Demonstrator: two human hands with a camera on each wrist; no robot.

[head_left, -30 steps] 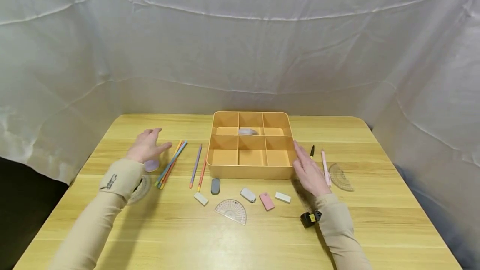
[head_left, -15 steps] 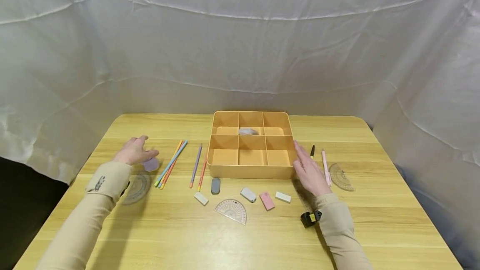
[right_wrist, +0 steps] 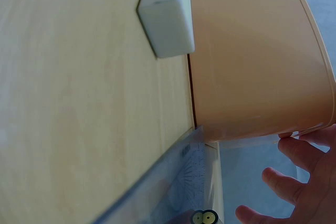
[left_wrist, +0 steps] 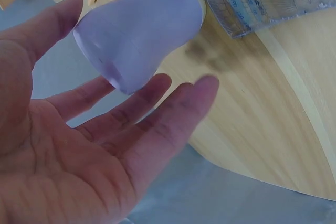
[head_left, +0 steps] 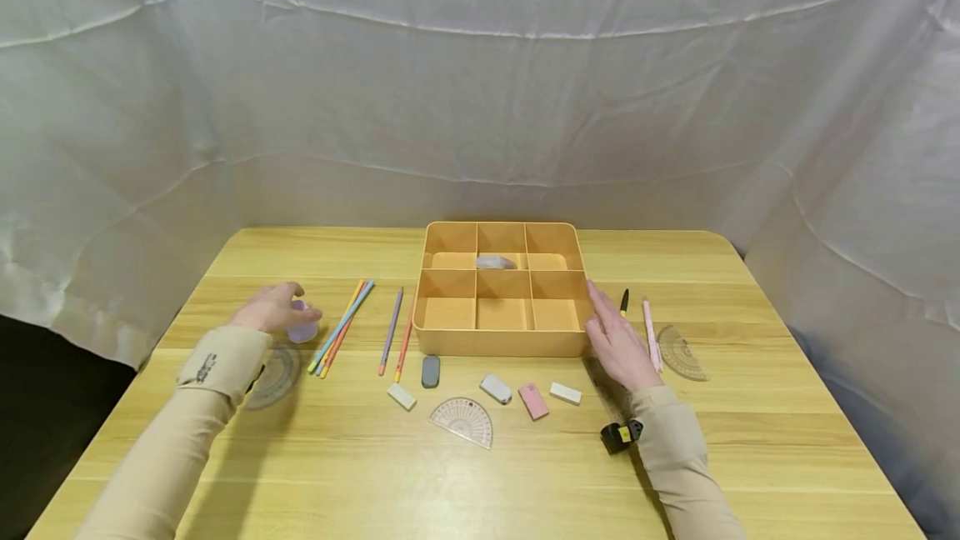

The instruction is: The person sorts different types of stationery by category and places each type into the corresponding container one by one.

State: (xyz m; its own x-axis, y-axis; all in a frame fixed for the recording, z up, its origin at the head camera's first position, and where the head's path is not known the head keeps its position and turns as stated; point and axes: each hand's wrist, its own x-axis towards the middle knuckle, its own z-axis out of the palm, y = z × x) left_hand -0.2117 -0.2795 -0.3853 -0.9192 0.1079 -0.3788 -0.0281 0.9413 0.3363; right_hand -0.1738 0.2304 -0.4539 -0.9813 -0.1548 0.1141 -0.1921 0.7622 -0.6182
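In the head view my left hand is at the left, spread around a small purple waist-shaped object. The left wrist view shows that purple object between thumb and fingers, which are loosely bent and not closed round it; its kind does not show. My right hand lies with fairly straight fingers against the right wall of an orange six-compartment box. In the right wrist view its fingertips meet the box's edge. A pale, translucent item sits in the back middle compartment.
Colored pencils lie left of the box. Erasers and a protractor are in front, with another protractor by the left wrist. At right lie a pink pen, a black-tipped pen and a protractor.
My left hand has moved left and then slightly down to the purple object, its fingers now around it. The right hand stays against the box.
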